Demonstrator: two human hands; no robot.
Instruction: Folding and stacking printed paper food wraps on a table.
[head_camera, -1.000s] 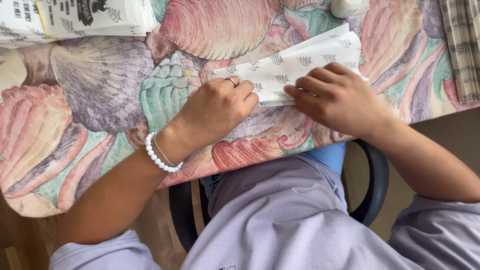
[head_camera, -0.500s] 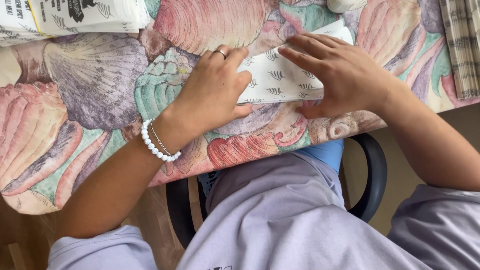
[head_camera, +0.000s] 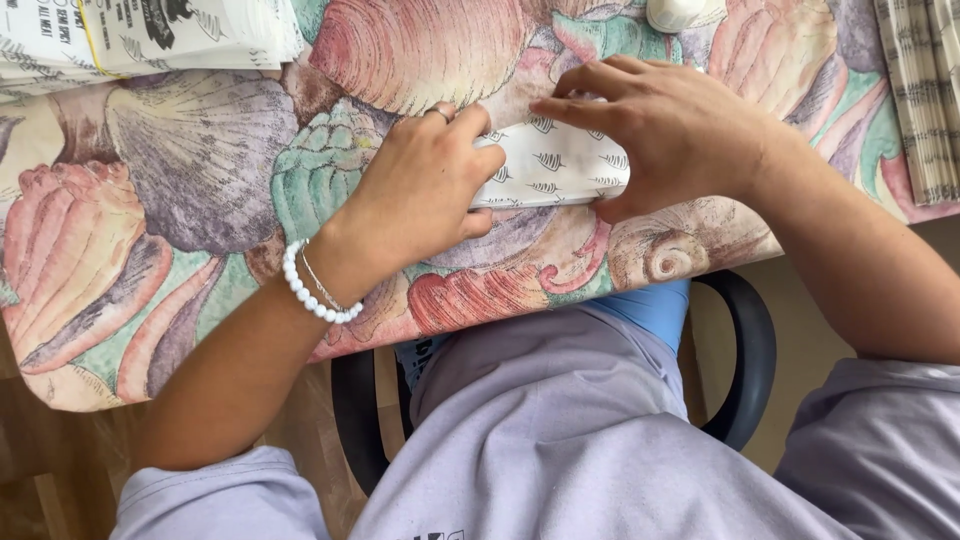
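Paper (head_camera: 555, 170), white with a repeated small dark leaf print, lies flat on the bench (head_camera: 180, 260) near its front edge, directly ahead of us. We see only a middle strip of the sheet; both ends are covered by our hands.

Our left hand (head_camera: 420, 195) rests palm down on the left end of the paper. Its fingers (head_camera: 480, 165) are curled and close together, their tips pressing on the sheet, and the thumb lies along the lower edge. We cannot tell whether they pinch a fold or only press. A ring sits on one finger, and a white bead bracelet (head_camera: 315, 295) circles the wrist.

Our right hand (head_camera: 670, 130) covers the right end of the paper. Its fingers (head_camera: 580, 105) are extended and slightly spread, reaching left along the upper edge, with the thumb under the lower right corner. The hand holds the sheet down against the bench. The two hands are near each other but do not touch.

The bench carries a cloth printed with large seashells in pink, green and mauve. A stack of printed white paper bags (head_camera: 140, 40) lies at the far left corner, well apart from the hands. A pile of striped folded papers (head_camera: 920, 100) lies at the far right edge. A small white round object (head_camera: 680, 12) sits at the top edge, just beyond the right hand. Below the bench we see our grey shirt and a black chair (head_camera: 745, 370).
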